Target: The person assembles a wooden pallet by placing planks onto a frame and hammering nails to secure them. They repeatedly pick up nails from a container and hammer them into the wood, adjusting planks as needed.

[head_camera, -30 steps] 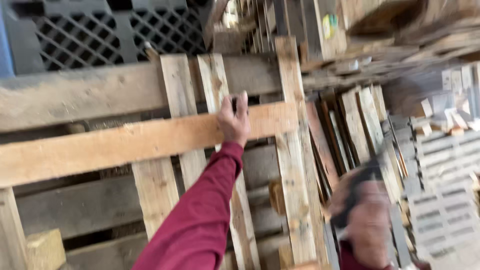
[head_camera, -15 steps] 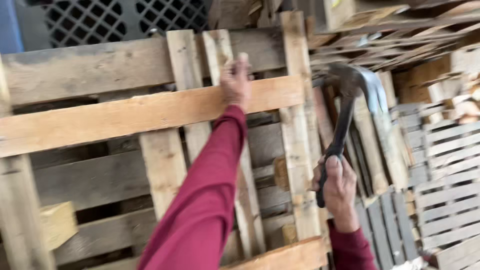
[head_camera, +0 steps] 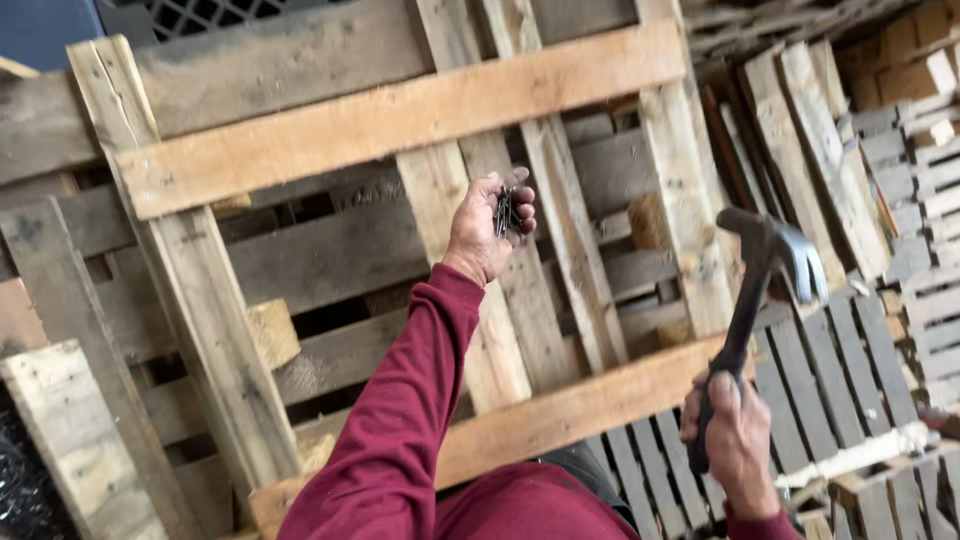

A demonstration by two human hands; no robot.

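Observation:
My left hand [head_camera: 492, 228], in a dark red sleeve, is closed around several dark nails [head_camera: 505, 212] and hovers in front of a wooden pallet [head_camera: 400, 120] that stands on edge. My right hand [head_camera: 735, 440] grips the black handle of a claw hammer [head_camera: 765, 265], its metal head raised at the right of the pallet. A pale lower board [head_camera: 560, 415] of the pallet runs between my two arms.
More pallets and loose planks [head_camera: 870, 200] are stacked at the right. A slatted grey pallet [head_camera: 830, 390] lies under the hammer. Upright weathered boards [head_camera: 60, 420] lean at the left. A dark lattice pallet [head_camera: 210, 12] shows at the top.
My left hand has come off the upper pale board and dropped lower, now holding nails. The view has shifted down. The hammer has lowered slightly at the right.

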